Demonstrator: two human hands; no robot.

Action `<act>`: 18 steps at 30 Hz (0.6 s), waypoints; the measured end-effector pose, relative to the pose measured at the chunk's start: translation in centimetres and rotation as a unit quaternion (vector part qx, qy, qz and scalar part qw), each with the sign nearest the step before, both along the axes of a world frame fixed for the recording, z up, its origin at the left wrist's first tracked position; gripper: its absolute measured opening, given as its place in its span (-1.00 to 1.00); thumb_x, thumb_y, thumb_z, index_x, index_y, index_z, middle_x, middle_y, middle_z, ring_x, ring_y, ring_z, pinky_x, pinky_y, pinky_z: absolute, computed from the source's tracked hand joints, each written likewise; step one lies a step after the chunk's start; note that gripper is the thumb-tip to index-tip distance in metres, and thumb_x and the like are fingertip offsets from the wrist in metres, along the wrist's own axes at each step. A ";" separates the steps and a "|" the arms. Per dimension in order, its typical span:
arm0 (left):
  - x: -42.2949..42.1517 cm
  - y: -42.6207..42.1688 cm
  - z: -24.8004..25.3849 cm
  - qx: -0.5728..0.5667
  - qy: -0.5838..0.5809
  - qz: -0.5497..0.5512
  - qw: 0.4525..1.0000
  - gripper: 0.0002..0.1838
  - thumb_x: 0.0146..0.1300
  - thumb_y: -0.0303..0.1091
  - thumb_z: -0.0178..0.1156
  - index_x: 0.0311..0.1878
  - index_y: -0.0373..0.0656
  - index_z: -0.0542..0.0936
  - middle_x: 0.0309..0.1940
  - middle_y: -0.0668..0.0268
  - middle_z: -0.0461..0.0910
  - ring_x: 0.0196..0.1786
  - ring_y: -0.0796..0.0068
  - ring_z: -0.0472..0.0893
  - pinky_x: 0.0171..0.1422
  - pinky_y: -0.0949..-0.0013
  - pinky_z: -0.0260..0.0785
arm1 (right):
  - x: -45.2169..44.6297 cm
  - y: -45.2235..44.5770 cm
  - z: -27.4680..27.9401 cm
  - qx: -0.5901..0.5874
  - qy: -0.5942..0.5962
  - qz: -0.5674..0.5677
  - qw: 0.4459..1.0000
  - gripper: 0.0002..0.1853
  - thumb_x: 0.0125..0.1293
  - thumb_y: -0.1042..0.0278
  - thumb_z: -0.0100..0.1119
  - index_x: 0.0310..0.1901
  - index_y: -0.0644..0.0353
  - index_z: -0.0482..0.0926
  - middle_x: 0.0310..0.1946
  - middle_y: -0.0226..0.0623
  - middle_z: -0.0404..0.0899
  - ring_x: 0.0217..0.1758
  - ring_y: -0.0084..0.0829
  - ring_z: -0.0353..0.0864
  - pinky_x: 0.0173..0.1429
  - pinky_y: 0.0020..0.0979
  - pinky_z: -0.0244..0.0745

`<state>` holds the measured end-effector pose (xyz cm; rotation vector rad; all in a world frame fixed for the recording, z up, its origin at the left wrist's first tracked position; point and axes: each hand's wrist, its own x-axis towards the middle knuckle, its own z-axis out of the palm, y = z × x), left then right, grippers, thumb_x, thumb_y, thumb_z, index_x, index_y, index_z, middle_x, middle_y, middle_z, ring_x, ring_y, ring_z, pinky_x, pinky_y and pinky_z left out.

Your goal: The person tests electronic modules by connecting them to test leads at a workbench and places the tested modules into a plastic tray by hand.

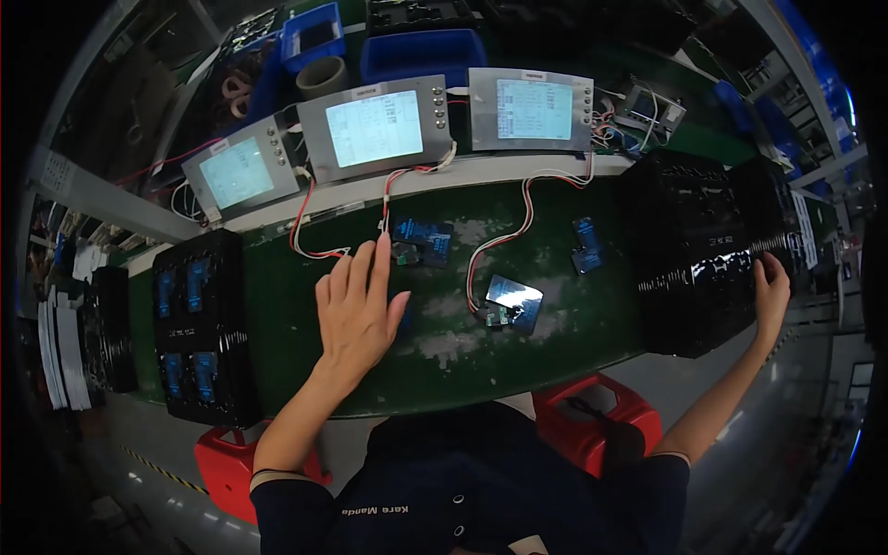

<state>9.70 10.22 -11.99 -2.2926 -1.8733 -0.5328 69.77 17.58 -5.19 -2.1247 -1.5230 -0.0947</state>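
My left hand (pixel 356 301) hovers over the green worktop, fingers stretched out, its fingertips near a white connector at the end of a red and white cable (pixel 386 199). Just right of those fingertips lies a blue battery pack (pixel 430 239) with a small green board. Another blue pack (pixel 518 301) is at the end of the middle cable. Farther right sits a smaller blue pack (pixel 585 245). My right hand (pixel 772 291) touches the right edge of a stack of black trays (pixel 694 268), its fingers bent; whether it grips something is hidden.
Three grey testers with lit screens (pixel 375 128) stand along the back. A black tray (pixel 199 324) holding several blue packs is at the left. Blue bins (pixel 424 55) and a tape roll (pixel 322 78) are behind. Red stools (pixel 597 421) stand below the front edge.
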 end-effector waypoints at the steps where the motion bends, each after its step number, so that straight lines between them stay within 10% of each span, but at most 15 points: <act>1: -0.3 -0.4 0.0 0.007 -0.003 -0.002 1.000 -0.22 0.06 -0.35 0.32 0.40 -0.20 0.31 0.22 0.18 0.39 0.18 0.16 0.37 0.23 0.17 0.15 | 4.4 0.0 -1.5 -0.043 -0.038 -0.006 0.998 -0.65 0.33 0.28 0.22 0.03 0.36 0.58 -0.13 -0.12 0.67 -0.07 -0.27 0.66 0.03 -0.36 0.50; 8: -0.6 -2.0 -0.5 0.023 -0.026 -0.007 0.999 -0.25 0.05 -0.30 0.35 0.36 -0.19 0.36 0.16 0.17 0.42 0.14 0.14 0.38 0.17 0.16 0.18 | 10.6 1.0 -4.1 -0.179 -0.067 -0.042 0.981 -0.67 0.33 0.33 0.20 0.04 0.35 0.56 -0.15 -0.22 0.66 -0.10 -0.41 0.63 0.00 -0.43 0.47; 13: -1.3 -3.0 0.1 0.028 -0.041 -0.002 0.999 -0.28 0.05 -0.34 0.35 0.34 -0.20 0.39 0.13 0.18 0.44 0.13 0.14 0.40 0.17 0.17 0.19 | 10.3 -0.3 2.3 -0.136 0.209 0.006 0.969 -0.67 0.34 0.38 0.19 0.08 0.32 0.53 -0.15 -0.32 0.64 -0.09 -0.53 0.60 0.01 -0.50 0.44; 18: 0.3 -3.6 0.8 -0.018 -0.293 -0.112 0.949 -0.47 0.12 -0.43 0.28 0.21 -0.25 0.49 -0.01 0.11 0.56 0.04 0.13 0.52 0.14 0.21 0.29 | -5.2 -3.4 9.0 0.033 0.334 0.224 0.915 -0.59 0.37 0.41 0.14 0.22 0.28 0.44 -0.05 -0.37 0.59 -0.02 -0.61 0.55 0.08 -0.55 0.41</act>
